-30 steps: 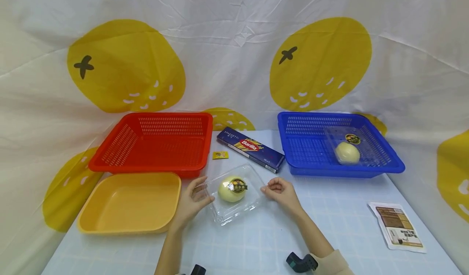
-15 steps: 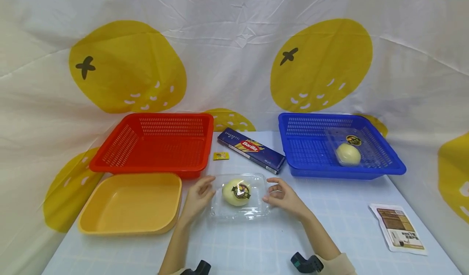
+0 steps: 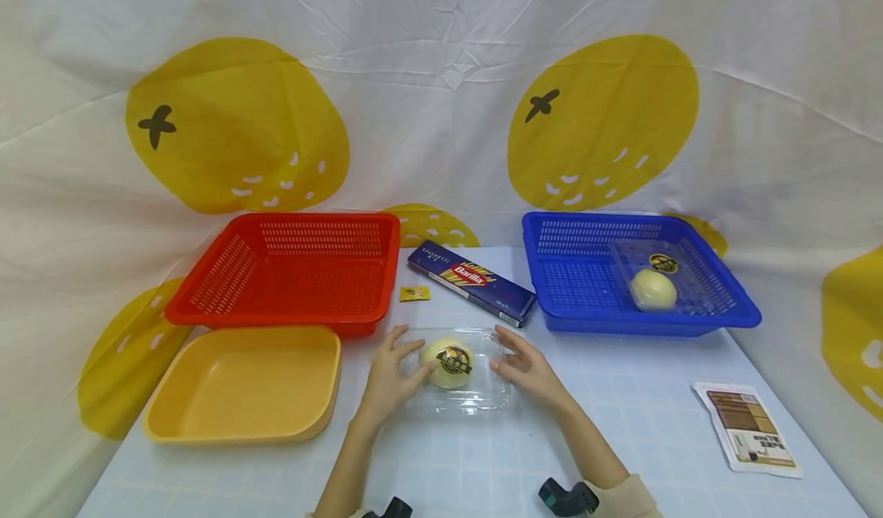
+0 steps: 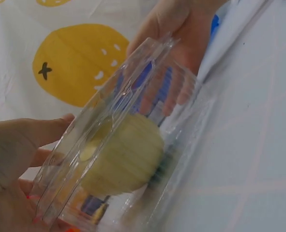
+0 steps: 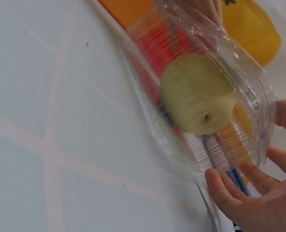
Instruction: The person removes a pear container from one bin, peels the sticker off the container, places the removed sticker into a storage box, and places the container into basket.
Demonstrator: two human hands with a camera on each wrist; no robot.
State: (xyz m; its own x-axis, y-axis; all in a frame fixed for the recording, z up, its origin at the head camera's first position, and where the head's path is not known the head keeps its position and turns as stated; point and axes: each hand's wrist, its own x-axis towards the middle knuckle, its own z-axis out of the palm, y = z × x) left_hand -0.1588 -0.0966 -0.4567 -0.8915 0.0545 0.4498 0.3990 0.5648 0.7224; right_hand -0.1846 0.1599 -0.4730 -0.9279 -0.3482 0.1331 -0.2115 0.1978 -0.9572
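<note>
A pale yellow melon [image 3: 441, 372] with a black label over it sits inside a clear plastic clamshell box [image 3: 483, 391] on the table. At the box's left end, my left hand [image 3: 389, 376] has its fingers spread, the thumb overlapping the lid in the head view. My right hand [image 3: 527, 368] holds the right end; in the right wrist view, its fingers [image 5: 222, 191] curl about the box's edge. The left wrist view shows the melon [image 4: 128, 154] through the plastic. Whether my left fingers press on the lid is hard to tell.
Behind stand a red basket [image 3: 324, 273] and a blue basket [image 3: 572, 273] holding another boxed melon [image 3: 653, 290]. A yellow tray [image 3: 241, 384] is at left. A spaghetti box [image 3: 472, 280] and a small yellow packet [image 3: 415, 293] lie between the baskets. A pouch [image 3: 747, 430] lies right.
The clamshell box has turned from a slant to square with the table. My left hand has shifted right over its end, and my right fingers have spread wider.
</note>
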